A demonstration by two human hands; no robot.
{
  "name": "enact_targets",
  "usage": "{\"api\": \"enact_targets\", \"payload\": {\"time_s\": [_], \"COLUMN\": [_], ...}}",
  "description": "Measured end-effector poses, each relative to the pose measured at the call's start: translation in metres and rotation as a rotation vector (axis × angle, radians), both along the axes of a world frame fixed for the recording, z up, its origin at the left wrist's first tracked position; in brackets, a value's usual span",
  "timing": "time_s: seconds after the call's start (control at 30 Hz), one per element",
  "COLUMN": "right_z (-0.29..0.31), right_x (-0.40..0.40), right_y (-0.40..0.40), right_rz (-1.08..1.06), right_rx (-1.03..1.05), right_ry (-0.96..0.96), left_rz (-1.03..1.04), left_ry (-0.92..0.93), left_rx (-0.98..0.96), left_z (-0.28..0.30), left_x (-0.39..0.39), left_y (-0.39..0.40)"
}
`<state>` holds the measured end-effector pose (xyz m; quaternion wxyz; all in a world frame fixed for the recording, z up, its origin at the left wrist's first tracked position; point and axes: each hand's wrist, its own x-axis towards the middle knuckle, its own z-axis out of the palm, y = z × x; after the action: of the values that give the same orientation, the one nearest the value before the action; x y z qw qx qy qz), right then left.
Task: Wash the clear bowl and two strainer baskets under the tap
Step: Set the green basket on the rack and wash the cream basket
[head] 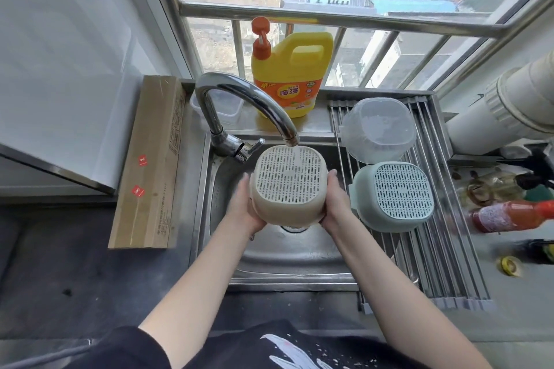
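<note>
You hold the beige strainer basket (288,185) upside down under the tap (245,110), so water can reach its slots | left hand (244,209), right hand (335,203) grip its sides | clear bowl (378,130), green strainer basket (395,196) inverted, draining on the rack (443,251) at 3 o'clock
</note>
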<state>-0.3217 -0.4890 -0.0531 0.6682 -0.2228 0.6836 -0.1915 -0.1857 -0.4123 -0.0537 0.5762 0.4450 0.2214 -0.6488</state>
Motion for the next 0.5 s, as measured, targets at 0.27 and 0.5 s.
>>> {"api": "enact_targets", "payload": {"time_s": [0.27, 0.5], "right_z": [0.023, 0.027], "right_x": [-0.004, -0.006], "right_y": [-0.021, -0.032], "right_rz": [0.650, 0.711], "right_rx": [-0.313, -0.403], "right_ry": [0.058, -0.033], "left_rz": [-0.108, -0.291], "left_ry": [-0.510, -0.829], "left_rx": [-0.033, -0.151], "left_z": [-0.007, -0.006], "left_x": [0.024, 0.028], "left_y": [0.014, 0.014]}}
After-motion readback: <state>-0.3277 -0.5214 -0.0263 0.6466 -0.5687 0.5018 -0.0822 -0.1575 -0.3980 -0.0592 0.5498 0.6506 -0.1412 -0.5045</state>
